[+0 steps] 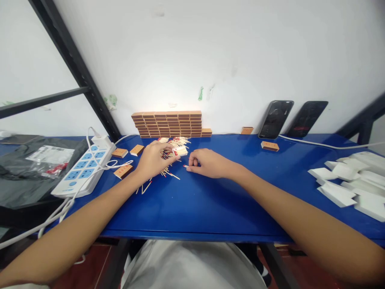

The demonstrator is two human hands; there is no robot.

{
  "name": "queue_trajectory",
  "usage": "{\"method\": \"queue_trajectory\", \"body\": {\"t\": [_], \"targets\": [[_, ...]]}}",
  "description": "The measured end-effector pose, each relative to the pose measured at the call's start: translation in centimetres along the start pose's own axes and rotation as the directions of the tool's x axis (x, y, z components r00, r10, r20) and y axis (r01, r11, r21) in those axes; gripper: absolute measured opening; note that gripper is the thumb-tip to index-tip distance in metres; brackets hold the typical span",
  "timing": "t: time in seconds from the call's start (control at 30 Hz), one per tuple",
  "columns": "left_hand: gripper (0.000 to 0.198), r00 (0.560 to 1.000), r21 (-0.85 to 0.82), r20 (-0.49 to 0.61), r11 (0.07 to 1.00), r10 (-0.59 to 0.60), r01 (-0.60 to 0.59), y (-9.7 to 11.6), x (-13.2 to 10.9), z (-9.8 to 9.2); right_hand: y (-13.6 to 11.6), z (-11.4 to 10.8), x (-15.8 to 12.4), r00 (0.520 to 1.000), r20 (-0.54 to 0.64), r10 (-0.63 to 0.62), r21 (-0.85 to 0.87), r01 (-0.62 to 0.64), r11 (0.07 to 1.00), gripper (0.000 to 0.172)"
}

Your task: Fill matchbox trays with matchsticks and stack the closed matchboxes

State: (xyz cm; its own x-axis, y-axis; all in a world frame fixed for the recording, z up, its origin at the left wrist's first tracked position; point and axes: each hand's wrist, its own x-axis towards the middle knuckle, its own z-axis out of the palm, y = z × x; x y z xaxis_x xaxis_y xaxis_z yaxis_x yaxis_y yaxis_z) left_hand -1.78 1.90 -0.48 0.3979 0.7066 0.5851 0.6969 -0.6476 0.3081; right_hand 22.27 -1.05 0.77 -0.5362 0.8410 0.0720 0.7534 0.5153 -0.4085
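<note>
In my left hand (154, 158) is a small white matchbox tray (181, 151) with red-tipped matches in it, gripped between thumb and fingers. Just to its right, my right hand (206, 162) is closed, pinching a match (185, 166) whose red head sticks out past the fingertips. A loose heap of matches (168, 170) lies under and around my left hand, partly hidden by it. Some matches have strayed toward the front of the heap.
Stacked matchboxes (170, 124) form a block against the wall. Single matchboxes (123, 171) lie left of the heap, near a white power strip (82, 170) with cables. Two phones (276, 119) lean on the wall at right. White paper trays (355, 176) are piled at the right edge.
</note>
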Motion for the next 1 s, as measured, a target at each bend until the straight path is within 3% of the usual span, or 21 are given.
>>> {"method": "queue_trajectory", "body": {"t": [0.23, 0.43, 0.6, 0.73, 0.87, 1.0], "targets": [[0.032, 1.000, 0.000, 0.029, 1.000, 0.005, -0.005, -0.1, 0.0, 0.0, -0.2, -1.0, -0.4, 0.997, 0.033, -0.067, -0.019, 0.068, 0.998, 0.014], [0.034, 0.992, -0.087, 0.103, 0.994, 0.069, -0.060, 0.5, -0.2, -0.1, -0.1, -1.2, 0.1, 0.968, -0.244, -0.055, -0.010, 0.054, 0.998, 0.010], [0.035, 0.982, -0.174, 0.135, 0.979, 0.128, -0.104, 1.1, -0.3, -0.1, 0.3, -0.4, 0.6, 0.955, -0.277, -0.103, -0.067, 0.088, 0.994, 0.012], [0.031, 0.994, -0.072, 0.107, 0.997, 0.035, -0.027, 0.7, -0.1, 0.0, 1.8, -1.6, 0.7, 0.937, -0.330, -0.114, -0.100, 0.085, 0.991, 0.016], [0.030, 0.998, 0.023, 0.026, 0.998, -0.056, 0.055, 0.0, 0.0, 0.0, 3.5, -2.0, 0.8, 0.982, -0.188, -0.025, -0.110, 0.005, 0.994, 0.015], [0.031, 0.997, 0.032, 0.017, 0.996, -0.079, 0.079, 0.0, 0.0, -0.1, 3.9, -1.2, 0.9, 0.995, -0.098, -0.026, -0.111, 0.015, 0.994, 0.022]]}}
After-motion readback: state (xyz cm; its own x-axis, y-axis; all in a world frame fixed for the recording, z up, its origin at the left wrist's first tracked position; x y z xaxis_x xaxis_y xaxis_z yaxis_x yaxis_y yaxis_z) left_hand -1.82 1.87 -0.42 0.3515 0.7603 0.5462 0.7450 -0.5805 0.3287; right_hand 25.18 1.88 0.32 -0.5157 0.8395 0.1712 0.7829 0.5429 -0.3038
